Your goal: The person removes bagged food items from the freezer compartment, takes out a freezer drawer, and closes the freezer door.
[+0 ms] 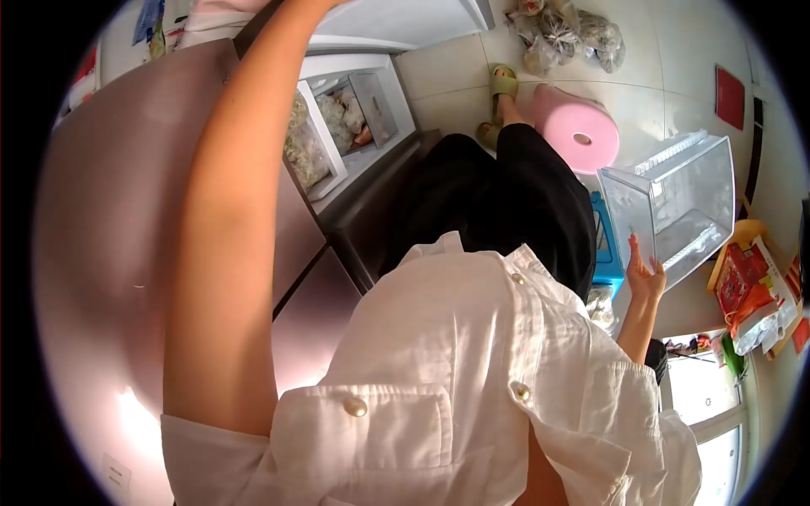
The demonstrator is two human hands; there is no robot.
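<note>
My right hand (645, 275) grips the near edge of a clear plastic drawer (688, 202), which is tilted and held out at my right side. At the left, my left forearm (240, 143) stretches up past the open freezer compartment toward the white inner side of a fridge door (401, 24). The top of the picture cuts off my left hand. Inside the open freezer (403, 105), a drawer with a clear front (371, 110) contains bagged food (342, 118). More bagged food (302, 148) shows behind a white-edged panel nearer to me.
A pink stool (578, 131) stands on the tiled floor, near a foot in a green slipper (504, 84). Several plastic bags (561, 35) lie farther off. A blue crate (606, 244) sits beneath the clear drawer. Packages (751, 287) fill a yellow-rimmed holder at the right.
</note>
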